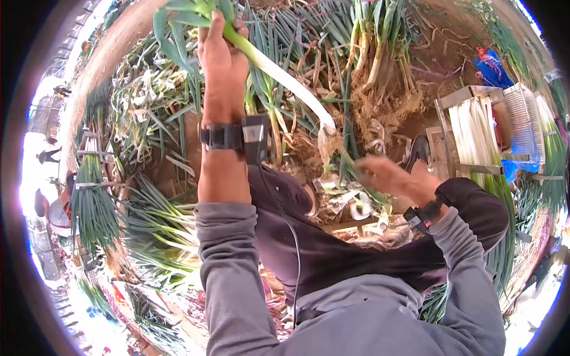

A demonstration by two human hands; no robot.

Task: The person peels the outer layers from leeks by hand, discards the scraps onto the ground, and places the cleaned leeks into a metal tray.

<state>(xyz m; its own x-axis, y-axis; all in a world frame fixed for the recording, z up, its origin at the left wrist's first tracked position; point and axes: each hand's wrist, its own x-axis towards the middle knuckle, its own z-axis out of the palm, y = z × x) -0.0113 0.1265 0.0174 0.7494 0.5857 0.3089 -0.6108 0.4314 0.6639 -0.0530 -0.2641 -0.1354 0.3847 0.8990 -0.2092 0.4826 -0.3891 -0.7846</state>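
A long leek point(284, 72) runs diagonally across the upper middle, its green leaves at the top left and its pale root end lower right. My left hand point(222, 50) is wrapped round it near the leaves. Beside the root end is my right hand point(383, 174), blurred, its fingers bunched near a thin strand of peeled leaf that hangs from the stalk. Whether the fingers grip that strand is too smeared to tell. Both wrists wear dark straps.
Rooted leeks point(380, 41) lie at the top. At the right, a metal rack point(466, 95) holds white leek stalks, with a blue bag point(493, 70) behind. Peeled scraps point(359, 204) litter the ground before my legs. More leeks point(160, 225) lie at the left, and people are in the far left background.
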